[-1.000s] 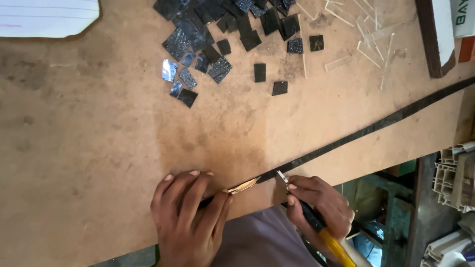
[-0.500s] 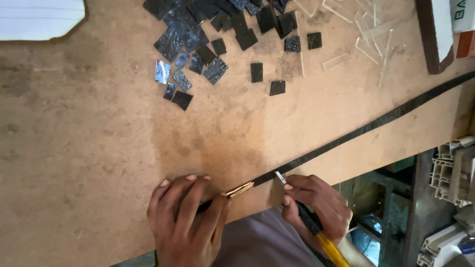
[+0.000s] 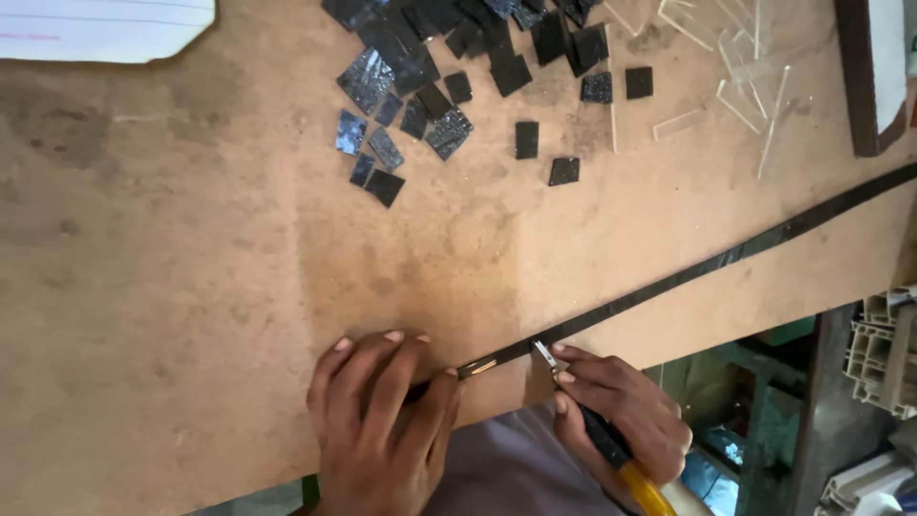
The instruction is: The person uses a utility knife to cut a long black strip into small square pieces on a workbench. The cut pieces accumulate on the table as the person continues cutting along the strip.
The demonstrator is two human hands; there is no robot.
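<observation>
A long thin black strip (image 3: 688,272) lies diagonally across the brown wooden table (image 3: 191,239), running from the near edge up to the right. My left hand (image 3: 382,420) presses flat on the strip's near end, fingers spread. My right hand (image 3: 616,416) grips a cutter with a black and yellow handle (image 3: 621,454); its metal tip (image 3: 544,354) touches the strip just right of my left hand. A short shiny stretch of the strip (image 3: 478,367) shows between the hands.
Several small dark square pieces (image 3: 449,67) are scattered at the table's far middle. Clear thin strips (image 3: 735,67) lie at the far right beside a dark wooden bar (image 3: 857,76). A white sheet (image 3: 105,29) sits far left. White plastic profiles (image 3: 884,349) stand right, below the table.
The view has shifted slightly. Both hands stay at the strip's near end, the cutter tip still on the strip.
</observation>
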